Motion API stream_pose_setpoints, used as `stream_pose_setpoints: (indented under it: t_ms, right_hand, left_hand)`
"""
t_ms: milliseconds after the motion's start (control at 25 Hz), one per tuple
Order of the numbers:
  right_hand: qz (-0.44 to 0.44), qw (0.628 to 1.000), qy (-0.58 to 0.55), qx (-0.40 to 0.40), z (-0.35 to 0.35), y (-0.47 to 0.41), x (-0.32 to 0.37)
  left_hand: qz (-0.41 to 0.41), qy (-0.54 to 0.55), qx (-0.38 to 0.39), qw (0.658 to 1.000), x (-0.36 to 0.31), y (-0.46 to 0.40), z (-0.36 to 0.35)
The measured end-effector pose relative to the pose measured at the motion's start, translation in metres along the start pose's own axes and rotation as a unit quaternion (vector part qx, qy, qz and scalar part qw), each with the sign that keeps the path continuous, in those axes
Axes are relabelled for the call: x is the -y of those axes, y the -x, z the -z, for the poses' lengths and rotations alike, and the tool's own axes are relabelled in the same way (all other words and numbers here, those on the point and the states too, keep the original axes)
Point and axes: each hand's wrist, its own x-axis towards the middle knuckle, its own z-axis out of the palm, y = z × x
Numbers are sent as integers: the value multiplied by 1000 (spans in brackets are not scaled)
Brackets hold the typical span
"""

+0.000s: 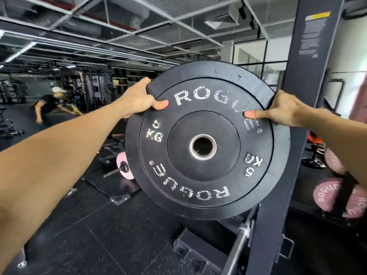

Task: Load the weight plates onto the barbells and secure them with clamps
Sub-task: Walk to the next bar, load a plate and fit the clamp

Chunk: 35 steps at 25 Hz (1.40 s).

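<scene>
Black round rubber bumper plate, 5 kg, steel-ringed bore: held upright in the air before a dark rack post; stiff, moderately heavy, matte; left hand and right hand grip closed on opposite upper rims

Just one view here, shot from head height and aimed forward, tilted a bit up so ceiling grid gets caught too. The black 5 kg plate is seen close up at arm's length, face-on. Wide-angle lens, so edges are bent. No second view is given to overlap with.
</scene>
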Motion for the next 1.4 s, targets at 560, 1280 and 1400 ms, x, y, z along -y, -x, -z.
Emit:
stream_pose_setpoints:
  t_ms: [560, 1280, 1400]
  right_hand:
    - [-149, 983, 92, -57, 4, 92, -26]
    - [-233, 963, 133, -14, -244, 243, -191]
    - [-241, 959, 147, -21, -284, 263, -224]
  left_hand:
    - [-80, 73, 160, 981, 32, -48, -113]
    - [-107, 41, 237, 965, 271, 64, -321]
    - [-106, 46, 234, 965, 309, 89, -345]
